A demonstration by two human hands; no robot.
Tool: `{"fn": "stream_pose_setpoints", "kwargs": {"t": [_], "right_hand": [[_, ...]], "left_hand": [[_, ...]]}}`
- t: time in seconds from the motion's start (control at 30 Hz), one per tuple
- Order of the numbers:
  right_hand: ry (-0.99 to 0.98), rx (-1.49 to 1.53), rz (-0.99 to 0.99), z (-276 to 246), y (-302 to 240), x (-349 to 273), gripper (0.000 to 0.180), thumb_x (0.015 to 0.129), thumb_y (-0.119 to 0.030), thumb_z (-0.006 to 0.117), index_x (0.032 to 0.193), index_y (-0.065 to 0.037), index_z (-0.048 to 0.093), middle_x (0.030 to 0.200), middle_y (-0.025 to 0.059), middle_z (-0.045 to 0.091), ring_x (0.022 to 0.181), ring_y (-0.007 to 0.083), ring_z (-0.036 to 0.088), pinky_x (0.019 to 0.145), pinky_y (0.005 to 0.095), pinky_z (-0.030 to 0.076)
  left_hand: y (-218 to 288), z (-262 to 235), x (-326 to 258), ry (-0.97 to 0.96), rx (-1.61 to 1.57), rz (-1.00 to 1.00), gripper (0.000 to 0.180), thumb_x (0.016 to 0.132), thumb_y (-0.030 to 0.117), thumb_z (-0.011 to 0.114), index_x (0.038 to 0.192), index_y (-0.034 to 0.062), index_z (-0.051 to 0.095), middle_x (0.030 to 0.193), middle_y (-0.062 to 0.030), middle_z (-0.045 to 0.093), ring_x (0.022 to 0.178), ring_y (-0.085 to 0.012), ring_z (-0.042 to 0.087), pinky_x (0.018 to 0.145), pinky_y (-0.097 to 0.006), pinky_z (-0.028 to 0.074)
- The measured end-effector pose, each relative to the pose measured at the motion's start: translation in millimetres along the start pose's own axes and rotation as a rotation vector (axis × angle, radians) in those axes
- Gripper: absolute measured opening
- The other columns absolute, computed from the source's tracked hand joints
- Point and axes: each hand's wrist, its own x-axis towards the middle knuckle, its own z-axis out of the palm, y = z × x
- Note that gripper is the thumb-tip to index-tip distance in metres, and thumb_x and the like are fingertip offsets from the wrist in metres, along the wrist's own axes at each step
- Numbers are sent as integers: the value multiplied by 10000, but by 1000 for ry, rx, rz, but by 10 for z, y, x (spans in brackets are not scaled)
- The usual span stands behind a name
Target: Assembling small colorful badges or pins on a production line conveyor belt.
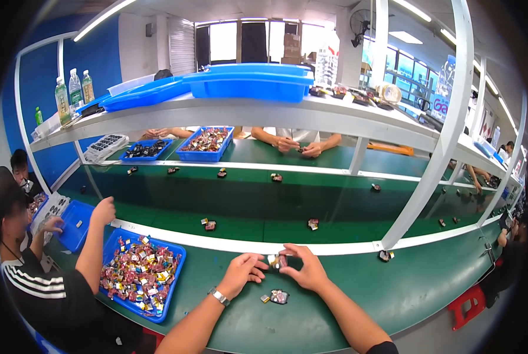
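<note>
Green belting fills the head view, a long workbench (346, 295) running under a white shelf frame. Down at the near edge, both of the person's hands meet over it. The left hand (243, 272), a metal watch (219, 296) on its wrist, curls its fingers in toward the middle; the right hand (308, 268) arches over from the other side. Between them sits a small dark part (280, 261) with a pale tab, pinched at the fingertips of both hands and held just above the bench. Each hand's grip is narrow, closed on that one piece.

Just below the hands, a second small part (278, 296) lies flat on the green surface, apart from the fingers, with a tiny yellowish bit beside it. To the left, a blue tray (178, 259) heaped with red, yellow and silver pieces rests on the bench, near the left forearm. Beyond that, a neighbouring worker in a dark striped top raises a hand (103, 210) over the tray's far edge.

Farther out, loose parts ride the darker conveyor strip (311, 203). Across it, another person's hands (299, 146) work on a piece beside two more blue trays, one of them (205, 154) full of mixed parts. Water bottles (75, 88) stand on the upper shelf, left.
</note>
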Motion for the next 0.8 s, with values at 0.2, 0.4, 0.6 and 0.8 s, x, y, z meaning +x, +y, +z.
{"fn": "stream_pose_setpoints", "kwargs": {"t": [0.2,0.4,0.6,0.8], "right_hand": [[-247,24,-42,-171,-292,-298,634,781,-82,747,1366,-115,506,1253,85,610,1181,288,539,1003,388,456],[-66,43,-133,-32,-258,-276,413,802,-6,684,1203,-76,613,1191,115,613,1040,266,614,806,338,546],[131,-67,-44,166,-361,-325,297,783,-88,732,1065,-59,643,1064,89,616,903,243,632,730,336,537],[135,-178,-167,168,-314,-282,258,764,-35,722,1014,-69,669,1016,67,613,849,212,642,688,315,550]], "left_hand": [[80,157,-116,-443,7,-216,393,1036,238,453,1322,-28,499,1171,-92,619,1025,-152,625,858,-314,542],[18,201,-131,-284,-129,-140,354,1017,158,479,1334,0,489,1234,-118,589,1110,-207,607,967,-379,519],[38,264,-155,-230,-193,-68,358,1015,120,445,1355,10,475,1238,-109,593,1114,-190,600,959,-359,512],[-11,278,-152,-198,-98,-24,366,1013,79,453,1370,0,454,1259,-116,575,1136,-192,589,975,-352,525]]}}
